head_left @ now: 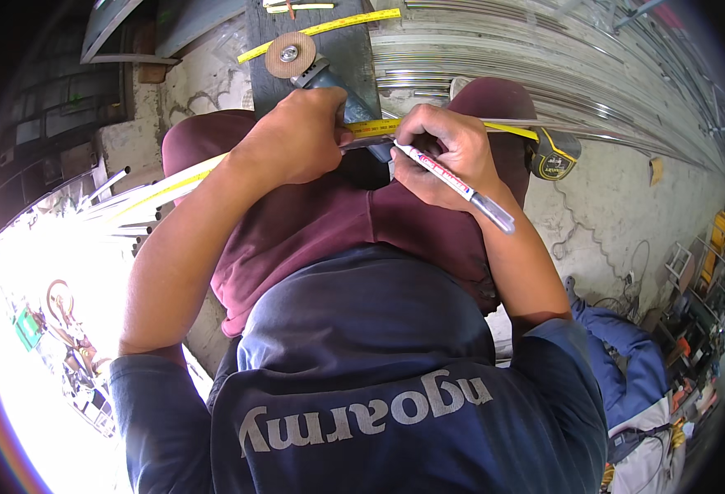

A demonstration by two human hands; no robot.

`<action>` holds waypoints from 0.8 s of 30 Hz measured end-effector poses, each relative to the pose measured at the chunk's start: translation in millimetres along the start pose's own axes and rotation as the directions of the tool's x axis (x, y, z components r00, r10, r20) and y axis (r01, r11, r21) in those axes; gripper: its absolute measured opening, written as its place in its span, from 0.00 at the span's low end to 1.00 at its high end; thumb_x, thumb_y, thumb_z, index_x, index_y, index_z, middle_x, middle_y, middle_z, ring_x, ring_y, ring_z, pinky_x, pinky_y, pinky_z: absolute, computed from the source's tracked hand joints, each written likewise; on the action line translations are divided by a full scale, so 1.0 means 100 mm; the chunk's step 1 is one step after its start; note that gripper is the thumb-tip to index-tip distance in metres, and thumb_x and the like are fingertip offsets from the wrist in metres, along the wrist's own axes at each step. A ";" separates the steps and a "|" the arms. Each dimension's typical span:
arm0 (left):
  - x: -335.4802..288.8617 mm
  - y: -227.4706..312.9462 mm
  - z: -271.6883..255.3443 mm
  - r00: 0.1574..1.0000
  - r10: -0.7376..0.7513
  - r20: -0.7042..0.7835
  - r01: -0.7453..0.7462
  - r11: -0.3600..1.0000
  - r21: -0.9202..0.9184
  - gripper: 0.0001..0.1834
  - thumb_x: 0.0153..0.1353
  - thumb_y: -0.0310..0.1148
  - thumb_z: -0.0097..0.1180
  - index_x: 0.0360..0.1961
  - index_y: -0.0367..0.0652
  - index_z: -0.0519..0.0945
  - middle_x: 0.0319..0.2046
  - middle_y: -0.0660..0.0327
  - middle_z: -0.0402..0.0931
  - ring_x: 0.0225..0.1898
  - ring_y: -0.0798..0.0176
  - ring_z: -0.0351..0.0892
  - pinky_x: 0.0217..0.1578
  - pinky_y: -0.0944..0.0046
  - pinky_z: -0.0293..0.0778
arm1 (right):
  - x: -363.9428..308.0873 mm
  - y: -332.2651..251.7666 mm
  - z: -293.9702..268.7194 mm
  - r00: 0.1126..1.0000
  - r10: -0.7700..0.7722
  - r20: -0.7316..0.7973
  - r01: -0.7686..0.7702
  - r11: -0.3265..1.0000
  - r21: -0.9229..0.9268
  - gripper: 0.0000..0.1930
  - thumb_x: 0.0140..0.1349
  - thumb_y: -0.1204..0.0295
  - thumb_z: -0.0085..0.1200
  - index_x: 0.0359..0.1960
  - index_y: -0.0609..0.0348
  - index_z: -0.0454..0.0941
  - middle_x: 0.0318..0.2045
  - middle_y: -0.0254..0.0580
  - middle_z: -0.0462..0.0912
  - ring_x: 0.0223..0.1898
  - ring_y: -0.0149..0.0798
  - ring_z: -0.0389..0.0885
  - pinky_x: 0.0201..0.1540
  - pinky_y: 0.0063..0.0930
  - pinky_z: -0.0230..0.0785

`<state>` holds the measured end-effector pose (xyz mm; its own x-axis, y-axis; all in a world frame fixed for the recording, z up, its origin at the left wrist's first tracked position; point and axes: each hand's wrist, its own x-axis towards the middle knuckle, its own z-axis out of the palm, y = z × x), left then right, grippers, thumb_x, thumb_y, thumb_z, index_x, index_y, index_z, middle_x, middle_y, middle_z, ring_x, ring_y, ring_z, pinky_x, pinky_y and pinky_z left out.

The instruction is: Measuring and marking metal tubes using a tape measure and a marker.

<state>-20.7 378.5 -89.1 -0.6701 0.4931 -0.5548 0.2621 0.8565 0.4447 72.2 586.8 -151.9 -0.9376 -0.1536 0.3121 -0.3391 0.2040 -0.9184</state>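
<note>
A yellow tape blade (376, 127) lies stretched along a thin metal tube (585, 130) that runs crosswise over my thighs. My left hand (301, 136) is closed round the tube and the blade, its fingertips partly hidden. Pinched in my right hand (449, 156) is a white marker pen (441, 173), its tip end at the blade and its dark end slanting down to the right. The tape measure's case (556, 154), black and yellow, sits beyond my right knee. An angle grinder (321, 78) with a brown disc rests just past my left hand.
Under the grinder is a dark wooden block (268, 95), with a loose yellow tape strip (342, 26) across it. Many long metal tubes (494, 49) lie on the concrete floor (593, 214) at the far right. Tools and blue cloth (626, 354) are at the lower right.
</note>
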 end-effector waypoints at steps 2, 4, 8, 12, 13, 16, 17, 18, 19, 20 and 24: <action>-0.01 -0.01 0.01 1.000 0.016 -0.005 -0.016 1.000 -0.013 0.10 0.66 0.28 0.64 0.42 0.34 0.78 0.39 0.39 0.84 0.47 0.34 0.84 0.47 0.46 0.78 | -0.01 0.05 0.03 1.000 -0.007 -0.001 0.007 0.999 0.034 0.12 0.52 0.86 0.66 0.31 0.60 0.75 0.26 0.36 0.79 0.23 0.29 0.73 0.26 0.22 0.65; -0.01 -0.01 0.01 1.000 0.020 -0.011 -0.020 1.000 -0.004 0.10 0.65 0.27 0.64 0.42 0.34 0.78 0.39 0.39 0.83 0.47 0.34 0.84 0.47 0.46 0.78 | -0.02 0.09 0.06 0.992 -0.108 -0.060 0.110 0.994 0.028 0.14 0.50 0.87 0.68 0.30 0.61 0.74 0.25 0.38 0.79 0.21 0.31 0.74 0.24 0.25 0.65; -0.01 -0.02 0.02 1.000 0.015 -0.014 -0.015 1.000 0.000 0.09 0.65 0.26 0.65 0.41 0.34 0.77 0.37 0.40 0.83 0.46 0.33 0.83 0.46 0.46 0.78 | -0.05 0.11 0.08 0.994 -0.101 -0.045 0.098 0.994 -0.053 0.14 0.48 0.83 0.69 0.25 0.59 0.72 0.23 0.40 0.76 0.20 0.42 0.76 0.24 0.34 0.68; -0.01 -0.02 0.03 1.000 0.015 -0.008 -0.015 1.000 0.004 0.09 0.64 0.26 0.65 0.40 0.34 0.77 0.36 0.40 0.83 0.45 0.33 0.83 0.45 0.46 0.77 | -0.04 0.13 0.08 0.990 -0.138 -0.032 0.135 0.988 -0.070 0.16 0.47 0.84 0.69 0.24 0.58 0.70 0.23 0.40 0.74 0.20 0.45 0.75 0.22 0.35 0.66; -0.01 -0.02 0.03 1.000 0.022 -0.016 -0.022 1.000 0.002 0.09 0.64 0.26 0.65 0.40 0.35 0.76 0.36 0.40 0.83 0.45 0.33 0.83 0.44 0.46 0.77 | -0.04 0.13 0.08 0.990 -0.139 -0.024 0.136 0.987 -0.084 0.16 0.47 0.84 0.70 0.24 0.58 0.70 0.23 0.40 0.74 0.19 0.45 0.75 0.22 0.35 0.65; -0.01 -0.01 0.02 0.999 0.028 -0.017 -0.028 1.000 0.002 0.09 0.64 0.26 0.65 0.40 0.35 0.76 0.36 0.40 0.83 0.45 0.33 0.83 0.44 0.46 0.77 | -0.04 0.14 0.09 0.988 -0.150 -0.027 0.147 0.985 -0.086 0.17 0.47 0.84 0.70 0.24 0.58 0.69 0.23 0.40 0.74 0.19 0.45 0.74 0.22 0.36 0.65; -0.01 -0.01 0.01 1.000 0.026 -0.010 -0.026 1.000 0.005 0.09 0.64 0.26 0.65 0.40 0.35 0.77 0.36 0.40 0.83 0.45 0.34 0.83 0.45 0.46 0.78 | -0.04 0.14 0.09 0.988 -0.150 -0.027 0.147 0.985 -0.086 0.17 0.47 0.84 0.70 0.24 0.58 0.69 0.23 0.40 0.74 0.19 0.45 0.74 0.22 0.36 0.65; -0.01 -0.01 0.01 1.000 0.026 -0.010 -0.026 1.000 0.005 0.09 0.64 0.26 0.65 0.40 0.35 0.77 0.36 0.40 0.83 0.45 0.34 0.83 0.45 0.46 0.78 | -0.04 0.14 0.09 0.989 -0.147 -0.027 0.144 0.985 -0.094 0.16 0.47 0.83 0.70 0.24 0.58 0.69 0.23 0.40 0.74 0.19 0.44 0.74 0.22 0.36 0.65; -0.01 0.00 0.00 1.000 0.013 0.008 -0.014 0.999 0.029 0.09 0.64 0.28 0.65 0.41 0.34 0.79 0.39 0.41 0.85 0.47 0.36 0.85 0.49 0.46 0.79 | -0.04 0.13 0.09 0.989 -0.145 -0.027 0.141 0.985 -0.102 0.16 0.47 0.83 0.70 0.24 0.58 0.69 0.23 0.39 0.74 0.19 0.44 0.75 0.22 0.37 0.66; -0.01 0.00 0.00 1.000 0.026 0.013 -0.026 0.999 0.043 0.10 0.65 0.29 0.64 0.42 0.34 0.81 0.41 0.42 0.87 0.50 0.39 0.86 0.53 0.46 0.81 | -0.04 0.13 0.09 0.989 -0.144 -0.028 0.141 0.985 -0.102 0.16 0.47 0.83 0.70 0.24 0.58 0.69 0.23 0.39 0.74 0.19 0.44 0.75 0.22 0.37 0.66; -0.01 -0.01 0.03 0.999 0.036 -0.028 -0.036 0.999 0.018 0.10 0.64 0.27 0.65 0.41 0.35 0.77 0.37 0.41 0.84 0.45 0.34 0.84 0.45 0.46 0.78 | -0.04 0.14 0.09 0.989 -0.144 -0.027 0.141 0.985 -0.103 0.16 0.48 0.83 0.70 0.24 0.58 0.70 0.23 0.39 0.73 0.19 0.44 0.75 0.22 0.36 0.66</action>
<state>-18.2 377.7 -90.6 -0.6792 0.5194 -0.5185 0.2985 0.8409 0.4514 71.9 581.1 -168.3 -0.8806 -0.1551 0.4478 -0.4739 0.2786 -0.8354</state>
